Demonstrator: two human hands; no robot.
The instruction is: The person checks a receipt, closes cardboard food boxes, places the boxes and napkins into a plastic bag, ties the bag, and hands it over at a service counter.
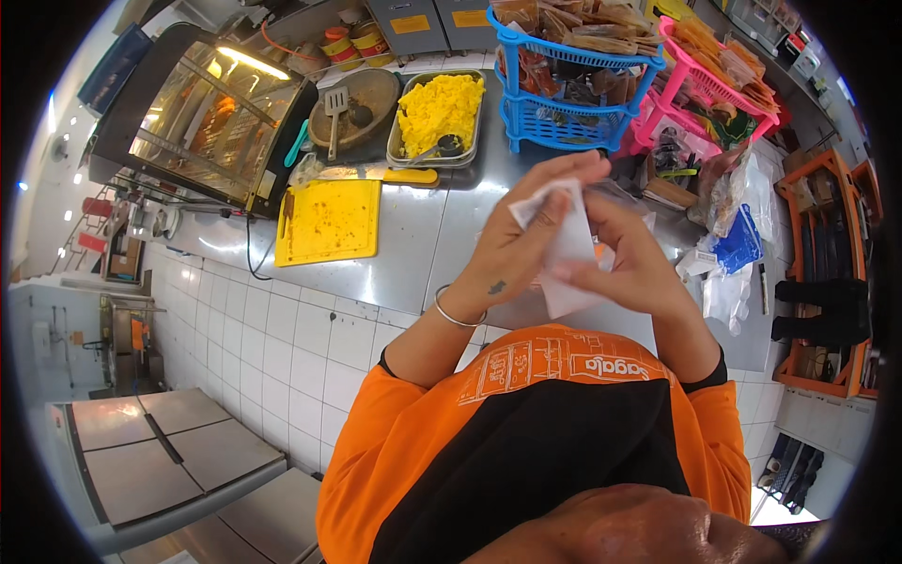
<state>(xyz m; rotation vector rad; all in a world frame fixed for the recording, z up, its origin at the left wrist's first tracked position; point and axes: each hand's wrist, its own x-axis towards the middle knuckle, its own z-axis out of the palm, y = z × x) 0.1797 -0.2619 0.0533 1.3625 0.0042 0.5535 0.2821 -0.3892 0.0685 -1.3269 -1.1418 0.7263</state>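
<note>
A white, thin sheet [575, 243], paper or a plastic bag, is held up between my two hands over the near edge of the steel worktable. My left hand [518, 229] has its thumb pressed on the upper part of the sheet. From the other side, the fingers and thumb of my right hand [631, 264] curve around the sheet's lower part. Some orange and white material shows behind the sheet, too covered to name. To the left, a stained yellow cutting board [330, 222] lies before a yellow-handled knife [402, 175], whose blade is partly covered.
Behind the board are a stone mortar [373, 99] with a spatula [337, 116] and a metal tray [431, 163] of yellow food. A lit glass warmer [204, 127] stands left. Blue [574, 106] and pink [719, 81] racks hold packets. Plastic bags [726, 289] lie right.
</note>
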